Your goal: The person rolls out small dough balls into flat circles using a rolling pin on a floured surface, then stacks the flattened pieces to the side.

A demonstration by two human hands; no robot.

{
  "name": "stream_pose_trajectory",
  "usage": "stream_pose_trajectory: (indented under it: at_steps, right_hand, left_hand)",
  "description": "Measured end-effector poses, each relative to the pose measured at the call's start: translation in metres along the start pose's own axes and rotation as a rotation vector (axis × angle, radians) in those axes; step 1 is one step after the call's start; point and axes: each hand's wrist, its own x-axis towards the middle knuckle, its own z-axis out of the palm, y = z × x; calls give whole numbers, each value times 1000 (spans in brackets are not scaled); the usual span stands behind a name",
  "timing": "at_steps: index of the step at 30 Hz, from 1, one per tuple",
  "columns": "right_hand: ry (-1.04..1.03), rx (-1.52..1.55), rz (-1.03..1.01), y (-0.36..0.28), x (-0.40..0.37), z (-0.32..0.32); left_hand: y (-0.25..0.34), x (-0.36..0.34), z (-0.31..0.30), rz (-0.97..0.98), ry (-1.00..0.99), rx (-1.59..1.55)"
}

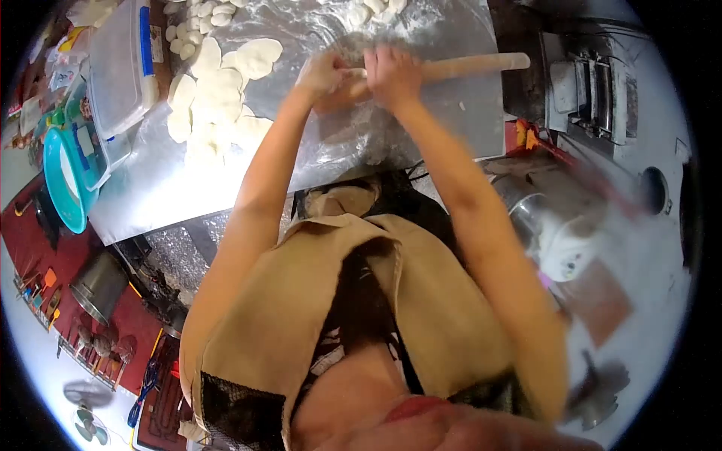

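My right hand (392, 77) is closed over a long wooden rolling pin (477, 66), whose far end points to the right across the metal tabletop. Close beside it, my left hand (322, 74) has its fingers bent in toward the pin. Blur hides what those fingers grip, though a pale bit shows between the hands. Flour dusts the metal table (301, 154) around them. Left of my hands, flat rounds of rolled dough (218, 98) lie overlapping in a pile. Small dough pieces (197, 26) sit at the top left, and more dough lumps (372, 10) at the top middle.
A clear plastic bin (120, 71) with a blue latch stands on the table's left side, near a turquoise basin (66, 180). Below left are a metal pot (101, 286) and several utensils on red. At the right are a machine with rollers (594, 94) and a red-handled tool (553, 150).
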Motion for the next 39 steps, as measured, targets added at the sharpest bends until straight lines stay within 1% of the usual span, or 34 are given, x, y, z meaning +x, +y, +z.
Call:
stream_pose_trajectory:
  at_steps: [1, 2, 4, 5, 6, 8, 9, 10, 11, 12, 13, 14, 15, 16, 17, 18, 19, 20, 21, 22, 24, 25, 26, 28, 29, 30, 31, 32, 34, 35, 36, 37, 38, 39]
  right_hand:
    - [74, -109, -161, 2, -20, -2]
    - [79, -116, -169, -1, -14, -4]
    - [97, -136, -97, -10, -12, -6]
    - [134, -89, -205, 2, 10, 23]
    - [190, 37, -20, -14, 34, 19]
    - [88, -98, -105, -5, 32, 38]
    - [94, -100, -105, -5, 13, 28]
    - [171, -88, -196, -6, -22, 6]
    - [248, -78, -289, -7, -38, -7]
    - [247, -81, -294, -11, -27, -7]
    - [122, -42, -154, -20, -14, -6]
    - [-9, -2, -10, -25, -9, -1]
    - [228, -60, -308, -17, 9, 23]
    - [-52, 124, 157, -39, 37, 10]
    - [-93, 67, 84, -41, 33, 3]
    - [-125, 10, 9, -44, 31, -7]
    - [-117, 10, 4, -39, 12, -10]
    - [24, -78, -135, -28, -24, -7]
    - [164, -167, -274, -21, -40, -3]
    - [166, -170, -279, -24, -28, -4]
    - [-10, -81, -171, -36, -10, 0]
    - [-65, -91, -118, -35, 14, 25]
    - [-49, 89, 177, -52, 40, 12]
    - [-134, 92, 145, -51, 35, 11]
    - [-129, 93, 139, -45, 10, 8]
    - [-28, -20, -50, -35, -32, 3]
    - [75, -135, -242, -29, -51, 1]
    - [75, -139, -245, -30, -38, 2]
    - [3, -138, -87, -40, -12, 6]
    - [2, -165, -117, -34, 13, 26]
    - [32, -128, 14, -44, 41, 20]
    - [-14, -79, 26, -44, 39, 18]
    - [-57, -29, 40, -44, 36, 15]
    - [-54, -26, 40, -40, 14, 7]
  left_hand:
    - [-10, -14, 9, -14, 134, -31]
    - [-14, -9, 14, -8, 142, -38]
    - [-9, -13, 24, 139, 282, -93]
    - [1, -3, 15, 26, 153, 86]
    - [1, 1, 9, 25, 152, 88]
    - [-1, 12, -11, -31, -11, 77]
    - [-27, 10, 1, 0, 82, 50]
    - [-36, -5, 9, -1, 82, 46]
    - [-40, -30, 18, 11, 158, -55]
    - [-41, -40, 22, 26, 237, -155]
    - [-33, -38, 21, -30, 145, -91]
    - [-27, -33, 17, -41, 136, -95]
    - [-13, -23, 1, -63, 168, 98]
    - [-8, -10, -8, -79, 198, 291]
    - [-33, 17, -13, -57, 28, 155]
    - [-39, 10, -17, -47, 35, 162]
    - [-44, -4, -17, -39, 78, 136]
    - [-50, -20, -11, -35, 114, 104]
    - [-53, -35, 0, -45, 179, 29]
    - [-51, -28, 2, -43, 182, 25]
    - [-47, -27, 17, 11, 230, 122]
    - [-29, -19, 1, -15, 231, 194]
    - [-32, -13, -6, -15, 234, 193]
    - [-33, -1, -30, -15, 21, 81]
    - [-33, -16, -27, -67, 104, 46]
    - [-40, -29, -18, -67, 106, 44]
    - [-49, -38, -4, -3, 197, 18]
    - [-55, -42, 5, 61, 286, -10]
    - [-23, -39, -5, -8, 215, 31]
    - [-19, -23, -12, -38, 183, 98]
    - [-19, -5, -16, -64, 153, 167]
    - [-29, 8, -24, -51, 76, 69]
    - [-39, 6, -20, -45, 79, 77]
    - [-38, -12, -21, -53, 174, 61]
